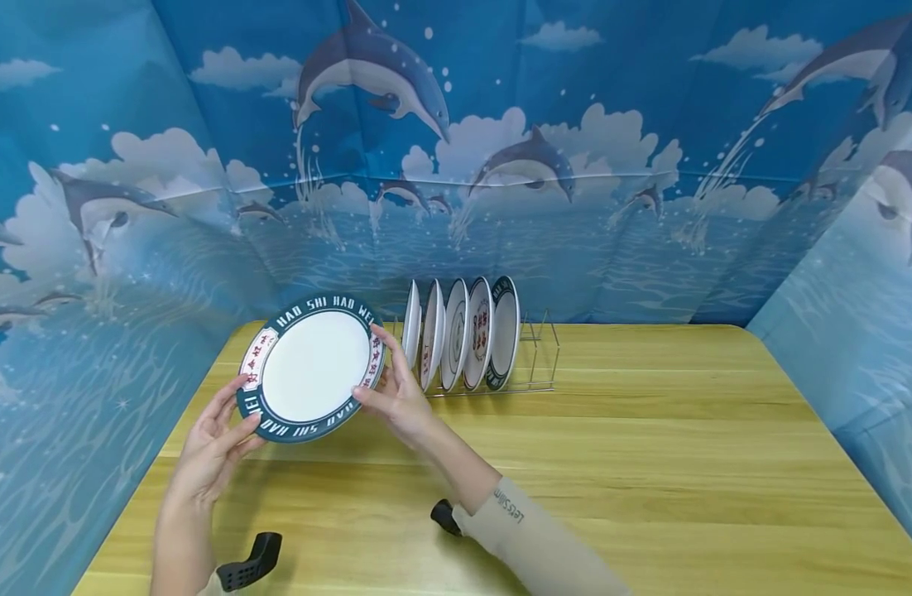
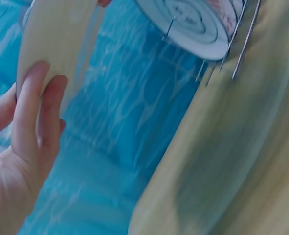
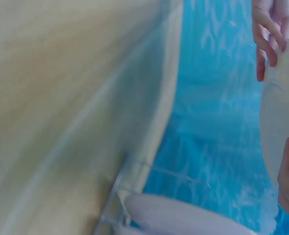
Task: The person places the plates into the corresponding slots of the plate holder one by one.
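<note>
Both hands hold up a round plate [image 1: 318, 364] with a white middle and a dark green rim bearing white letters and red characters. At its lower left edge the left hand [image 1: 213, 443] pinches the rim, thumb on the face and fingers behind. My right hand [image 1: 400, 393] grips the right edge, thumb on the front. In the left wrist view, fingers of the left hand [image 2: 29, 132] lie against the pale underside of the plate [image 2: 56, 39]. The right wrist view shows the plate [image 3: 276, 122] at the right edge, with the right hand [image 3: 288, 183] partly cut off.
Just right of the held plate, a wire dish rack [image 1: 534, 385] stands at the table's back edge. Several plates [image 1: 456, 335] stand upright in it; slots at its right end hold none. The wooden table [image 1: 650, 463] meets a blue dolphin-print backdrop [image 1: 612, 248].
</note>
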{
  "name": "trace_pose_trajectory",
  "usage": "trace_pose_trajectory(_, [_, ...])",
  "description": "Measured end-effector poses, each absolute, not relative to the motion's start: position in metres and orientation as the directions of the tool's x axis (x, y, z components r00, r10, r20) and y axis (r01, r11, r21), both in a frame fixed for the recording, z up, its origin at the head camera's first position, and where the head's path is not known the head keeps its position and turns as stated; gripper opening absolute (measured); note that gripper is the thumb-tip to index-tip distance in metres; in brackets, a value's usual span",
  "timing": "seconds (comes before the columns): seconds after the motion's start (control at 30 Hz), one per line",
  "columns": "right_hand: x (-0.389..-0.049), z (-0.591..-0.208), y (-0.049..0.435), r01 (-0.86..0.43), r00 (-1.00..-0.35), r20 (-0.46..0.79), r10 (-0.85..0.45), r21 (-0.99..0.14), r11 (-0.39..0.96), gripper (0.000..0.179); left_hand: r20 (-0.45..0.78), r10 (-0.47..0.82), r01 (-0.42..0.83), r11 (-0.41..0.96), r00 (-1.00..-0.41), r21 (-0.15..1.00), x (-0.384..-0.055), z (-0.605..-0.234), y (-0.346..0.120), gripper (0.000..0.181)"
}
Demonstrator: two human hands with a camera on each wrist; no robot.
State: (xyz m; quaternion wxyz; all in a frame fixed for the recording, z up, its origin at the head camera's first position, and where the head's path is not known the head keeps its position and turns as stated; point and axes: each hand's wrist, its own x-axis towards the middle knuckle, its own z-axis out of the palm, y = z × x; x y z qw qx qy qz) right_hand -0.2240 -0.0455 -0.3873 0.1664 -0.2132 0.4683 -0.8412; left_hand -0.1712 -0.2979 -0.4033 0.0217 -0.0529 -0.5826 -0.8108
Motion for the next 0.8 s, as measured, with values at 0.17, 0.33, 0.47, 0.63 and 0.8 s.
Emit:
trace_pose_trajectory(0.17, [-0.226, -0.374, -0.022, 0.023, -0.868, 0.244, -0.432, -0.85, -0.526, 0.083, 0.117, 0.008, 0.11, -0.289, -0.993, 0.951, -0.183, -0.394, -0.274, 0.054])
trace_pose_trajectory(0.33, [-0.228, -0.357, 0.007, -0.076, -0.877, 0.317, -0.363, -0.834, -0.546, 0.081, 0.163, -0.008, 0.159, -0.268, -0.987, 0.95, -0.195, -0.384, -0.247, 0.058])
trace_pose_trajectory(0.47, [-0.23, -0.34, 0.035, -0.183, -0.885, 0.383, -0.264, -0.809, -0.558, 0.081, 0.195, 0.015, 0.183, -0.286, -0.981, 0.941, -0.205, -0.378, -0.234, 0.058])
trace_pose_trajectory(0.63, [-0.234, -0.321, 0.079, -0.295, -0.892, 0.436, -0.124, -0.766, -0.571, 0.081, 0.161, 0.052, 0.141, -0.27, -0.986, 0.953, -0.217, -0.382, -0.229, 0.057])
trace_pose_trajectory(0.8, [-0.24, -0.31, 0.123, -0.377, -0.882, 0.471, 0.001, -0.704, -0.602, 0.079, 0.126, 0.062, 0.11, -0.221, -0.99, 0.969, -0.23, -0.395, -0.229, 0.06])
